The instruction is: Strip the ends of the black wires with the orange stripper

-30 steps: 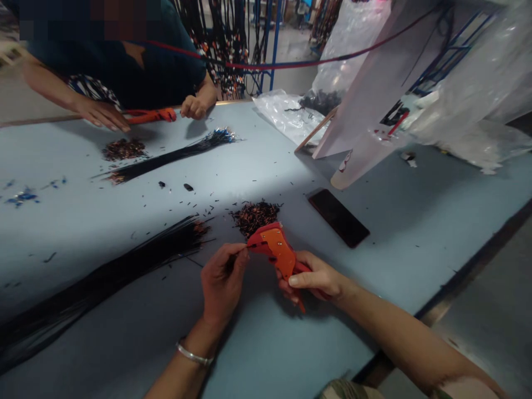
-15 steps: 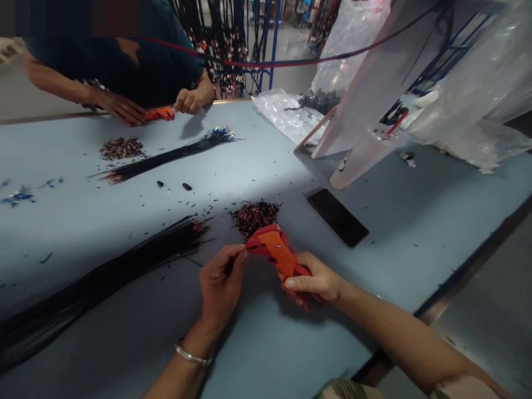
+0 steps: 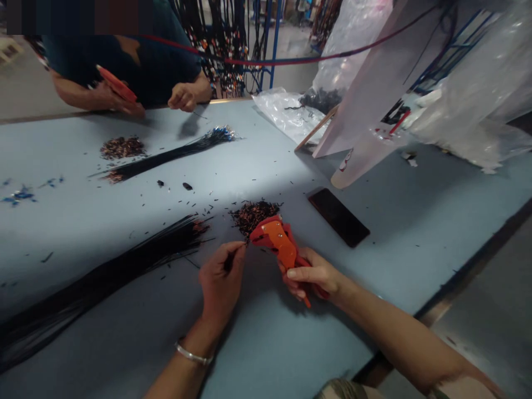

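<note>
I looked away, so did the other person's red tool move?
Yes. The other person's red tool has gone up and to the left, away from the blue-tipped wires.

No words, numbers or brand names can be read. Clear plastic cup (image 3: 361, 164) on blue table (image 3: 409, 266), between far edge and right edge: small red print (image 3: 346, 160) low on side, too small and blurry to read. More red marks (image 3: 381, 133) up near cup top, also too small; cannot tell if letters or pictures.
</note>
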The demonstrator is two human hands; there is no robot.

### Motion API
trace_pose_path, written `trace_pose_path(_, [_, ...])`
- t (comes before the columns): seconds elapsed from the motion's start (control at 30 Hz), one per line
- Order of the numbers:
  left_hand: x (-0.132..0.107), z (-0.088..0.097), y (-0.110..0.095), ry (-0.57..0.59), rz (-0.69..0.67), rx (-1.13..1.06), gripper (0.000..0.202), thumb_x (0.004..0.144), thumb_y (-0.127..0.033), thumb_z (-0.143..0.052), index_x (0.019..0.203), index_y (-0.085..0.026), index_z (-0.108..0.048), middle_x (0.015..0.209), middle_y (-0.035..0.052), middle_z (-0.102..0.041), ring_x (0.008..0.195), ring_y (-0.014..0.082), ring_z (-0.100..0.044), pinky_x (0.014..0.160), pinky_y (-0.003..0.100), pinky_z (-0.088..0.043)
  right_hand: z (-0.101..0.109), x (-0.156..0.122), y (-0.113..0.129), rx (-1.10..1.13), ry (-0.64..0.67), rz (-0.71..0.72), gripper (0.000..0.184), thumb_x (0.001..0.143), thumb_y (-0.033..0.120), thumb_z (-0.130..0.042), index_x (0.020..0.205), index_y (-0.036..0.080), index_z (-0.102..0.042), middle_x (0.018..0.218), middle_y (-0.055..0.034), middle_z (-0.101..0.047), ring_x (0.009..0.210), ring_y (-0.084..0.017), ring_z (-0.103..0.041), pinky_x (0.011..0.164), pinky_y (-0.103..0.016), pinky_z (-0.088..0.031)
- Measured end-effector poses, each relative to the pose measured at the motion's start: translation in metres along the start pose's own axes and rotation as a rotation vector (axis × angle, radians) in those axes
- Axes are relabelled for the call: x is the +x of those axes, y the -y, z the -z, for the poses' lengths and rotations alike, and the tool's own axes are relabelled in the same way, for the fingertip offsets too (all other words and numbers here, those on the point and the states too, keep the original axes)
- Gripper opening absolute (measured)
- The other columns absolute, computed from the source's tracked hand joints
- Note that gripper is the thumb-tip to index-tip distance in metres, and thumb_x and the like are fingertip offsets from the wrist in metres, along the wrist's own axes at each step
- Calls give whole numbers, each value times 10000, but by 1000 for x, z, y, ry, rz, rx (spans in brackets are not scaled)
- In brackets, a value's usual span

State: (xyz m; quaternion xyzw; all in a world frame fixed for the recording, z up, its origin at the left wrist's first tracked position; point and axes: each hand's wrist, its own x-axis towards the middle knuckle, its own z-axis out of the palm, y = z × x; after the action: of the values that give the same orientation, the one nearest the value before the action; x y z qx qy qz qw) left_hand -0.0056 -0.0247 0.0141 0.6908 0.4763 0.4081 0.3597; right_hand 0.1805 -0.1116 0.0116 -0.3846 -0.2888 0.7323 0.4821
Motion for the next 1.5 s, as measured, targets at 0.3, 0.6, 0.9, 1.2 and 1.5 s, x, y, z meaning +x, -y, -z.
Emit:
trace_pose_path(0.3, [0, 2, 2, -20, 15, 44, 186, 836, -313, -586, 802, -170, -701, 673, -16, -670, 595, 100, -569, 588, 183, -444, 0, -3, 10, -33, 53, 83, 345, 770, 379, -733, 939, 115, -588, 776, -46, -605, 640, -145, -619, 549, -259, -539])
trace_pose_path(0.6, [0, -1, -1, -30, 67, -23, 214, 825, -336, -586, 793, -156, -697, 657, -10, -658, 586, 105, -561, 568, 186, -447, 1, -2, 6, -46, 73, 81, 356, 790, 379, -705, 1016, 132, -585, 855, -61, -628, 724, -163, -647, 566, -256, -547])
trace_pose_path(0.9, [-1, -1, 0, 36, 120, -83, 186, 807, -312, -600, 805, -157, -704, 659, -12, -661, 580, 102, -547, 566, 187, -437, -16, -8, 18, -993, -122, 524, 228, 833, 299, -594, 1016, 164, -577, 885, -68, -645, 769, -179, -615, 728, -323, -532])
trace_pose_path(1.2, [-1, 0, 1, 183, 100, -439, 104, 685, -269, -710, 688, -169, -684, 635, -13, -663, 600, 121, -573, 579, 198, -491, -14, 8, -4, -1542, -257, 864, 445, 791, 239, -540, 1218, 113, -538, 1039, -174, -652, 912, -281, -648, 774, -447, -577])
trace_pose_path(1.5, [-1, -2, 0, 219, 111, -446, 176, 711, -317, -750, 807, -170, -739, 710, 11, -735, 689, 162, -664, 673, 243, -550, -7, 12, -6, -1525, -313, 858, 550, 788, 200, -544, 1329, 173, -445, 1093, -146, -609, 944, -270, -631, 773, -431, -576])
